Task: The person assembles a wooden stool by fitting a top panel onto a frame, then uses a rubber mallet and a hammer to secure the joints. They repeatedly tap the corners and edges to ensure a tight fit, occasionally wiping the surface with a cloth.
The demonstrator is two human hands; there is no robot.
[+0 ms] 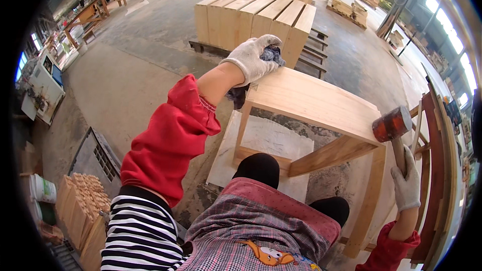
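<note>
A dark rag [271, 54] is clenched in the gloved left hand [252, 57] on the wooden table [311, 101]; a rubber mallet [393, 126] is gripped by the right hand [406, 183].

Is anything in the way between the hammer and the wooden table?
Nothing visible is. The right hand holds the mallet just past the wooden table's near right corner, with open air between. The left hand presses a rag at the far end.

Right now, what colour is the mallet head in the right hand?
Translucent reddish-orange mallet head on a wooden handle, held by the gloved right hand; head view.
</note>
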